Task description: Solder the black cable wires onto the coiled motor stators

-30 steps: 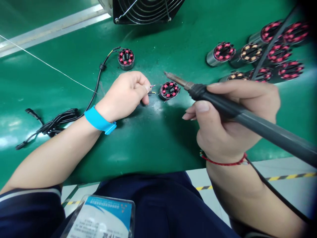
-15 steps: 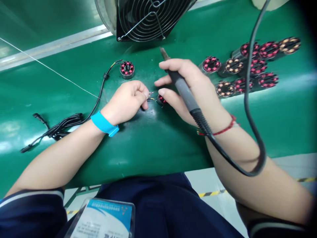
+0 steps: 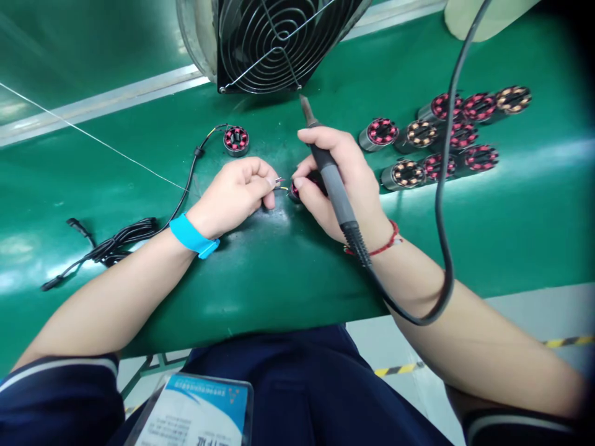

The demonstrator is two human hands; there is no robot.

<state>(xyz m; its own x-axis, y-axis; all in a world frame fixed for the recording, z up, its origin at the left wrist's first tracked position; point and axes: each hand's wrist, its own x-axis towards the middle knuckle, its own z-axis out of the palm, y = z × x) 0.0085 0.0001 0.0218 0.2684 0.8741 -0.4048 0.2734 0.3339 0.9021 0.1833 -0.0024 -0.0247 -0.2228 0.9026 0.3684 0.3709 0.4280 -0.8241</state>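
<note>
At far left, a bundle of black cable point(image 3: 134, 230) lies on the worktop point(image 3: 279, 272); one length runs up to a finished-looking wound core point(image 3: 236, 141), which stands beyond the left hand. The left hand point(image 3: 239, 189) has thumb and forefinger pressed together on fine wire ends point(image 3: 281, 188), whose tips point right.

The second wound core point(image 3: 294, 191) stands just right of those tips, between the two hands. Its wound face is uppermost and its axis appears upright. Contact between wires and core cannot be confirmed. The core is nearer the right hand point(image 3: 346, 176), whose thumb and fingertips are at it and partly cover it; whether they pinch the core or a loose strand cannot be told.

The right hand also grips a soldering iron point(image 3: 338, 192). Its long axis slants across the hand, with the tip towards the fan point(image 3: 279, 43), away from the core. At far right, a group of wound cores point(image 3: 403, 175) stands well apart from both hands.
</note>
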